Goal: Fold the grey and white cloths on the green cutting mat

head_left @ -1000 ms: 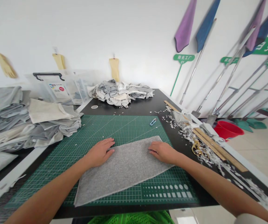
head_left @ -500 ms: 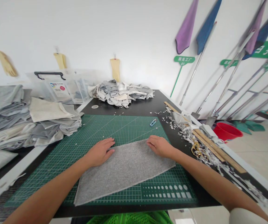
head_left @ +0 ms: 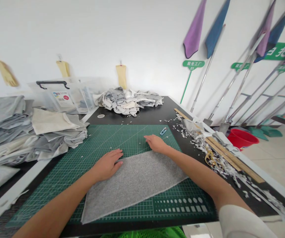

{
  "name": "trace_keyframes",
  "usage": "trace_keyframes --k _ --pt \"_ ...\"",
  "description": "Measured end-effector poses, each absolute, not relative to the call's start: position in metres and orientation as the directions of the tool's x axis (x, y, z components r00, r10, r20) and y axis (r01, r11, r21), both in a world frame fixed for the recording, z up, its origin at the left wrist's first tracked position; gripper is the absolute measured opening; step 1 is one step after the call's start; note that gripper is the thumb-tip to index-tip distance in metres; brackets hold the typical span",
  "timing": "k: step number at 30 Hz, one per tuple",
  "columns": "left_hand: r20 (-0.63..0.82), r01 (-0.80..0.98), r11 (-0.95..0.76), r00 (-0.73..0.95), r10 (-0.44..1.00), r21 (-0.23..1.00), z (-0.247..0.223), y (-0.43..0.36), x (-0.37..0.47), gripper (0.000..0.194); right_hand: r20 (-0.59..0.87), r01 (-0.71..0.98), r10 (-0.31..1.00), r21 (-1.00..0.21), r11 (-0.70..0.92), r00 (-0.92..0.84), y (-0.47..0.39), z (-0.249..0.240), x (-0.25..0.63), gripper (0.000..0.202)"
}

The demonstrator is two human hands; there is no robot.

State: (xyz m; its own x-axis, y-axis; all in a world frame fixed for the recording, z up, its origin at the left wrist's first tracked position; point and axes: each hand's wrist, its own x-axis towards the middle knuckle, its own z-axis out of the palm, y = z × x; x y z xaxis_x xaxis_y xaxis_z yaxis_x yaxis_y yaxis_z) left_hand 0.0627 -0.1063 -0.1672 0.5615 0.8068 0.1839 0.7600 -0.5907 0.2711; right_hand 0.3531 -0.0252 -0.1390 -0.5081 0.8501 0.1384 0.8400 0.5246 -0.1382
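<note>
A piece of grey felt-like cloth (head_left: 132, 185) lies at a slant on the green cutting mat (head_left: 102, 138). My left hand (head_left: 109, 165) rests on its upper left edge, open, fingers spread and flat. Beyond the cloth's upper edge, my right hand (head_left: 156, 143) is over the mat, index finger stretched to the left and the other fingers curled; I see nothing held in it. A blue utility knife (head_left: 163, 131) lies on the mat just past the right hand.
Stacks of folded grey and cream cloth (head_left: 55, 124) stand at the left, by a clear plastic box (head_left: 60, 99). A heap of cloth pieces (head_left: 127, 100) sits at the back. Wooden rulers (head_left: 233, 158), gold-handled scissors (head_left: 209, 158) and shredded scraps line the right edge.
My right hand has moved off the cloth's upper edge, away from me and to the left, onto the mat. The left hand stays on the cloth. The camera view has shifted slightly.
</note>
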Motion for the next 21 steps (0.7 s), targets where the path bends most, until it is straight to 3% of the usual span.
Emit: trace_keyframes --k 5,12,18,21 --pt "0.192 0.756 -0.577 0.545 0.816 0.308 -0.165 -0.108 0.064 0.044 0.111 0.809 0.823 -0.151 0.568 -0.557 -0.043 -0.135 0.356 0.045" --pt "0.261 0.812 -0.523 0.462 0.848 0.261 -0.153 -0.112 0.063 0.037 0.147 0.767 0.791 -0.192 0.612 -0.594 -0.071 -0.138 0.355 0.051" --pt "0.235 0.865 -0.480 0.442 0.866 0.143 -0.138 -0.120 0.064 0.047 0.112 0.688 0.718 -0.220 0.692 -0.686 -0.099 -0.137 0.356 0.070" --pt "0.210 0.891 -0.445 0.420 0.883 0.088 -0.132 -0.122 0.061 0.034 0.040 0.607 0.640 -0.273 0.746 -0.768 -0.112 -0.139 0.354 0.075"
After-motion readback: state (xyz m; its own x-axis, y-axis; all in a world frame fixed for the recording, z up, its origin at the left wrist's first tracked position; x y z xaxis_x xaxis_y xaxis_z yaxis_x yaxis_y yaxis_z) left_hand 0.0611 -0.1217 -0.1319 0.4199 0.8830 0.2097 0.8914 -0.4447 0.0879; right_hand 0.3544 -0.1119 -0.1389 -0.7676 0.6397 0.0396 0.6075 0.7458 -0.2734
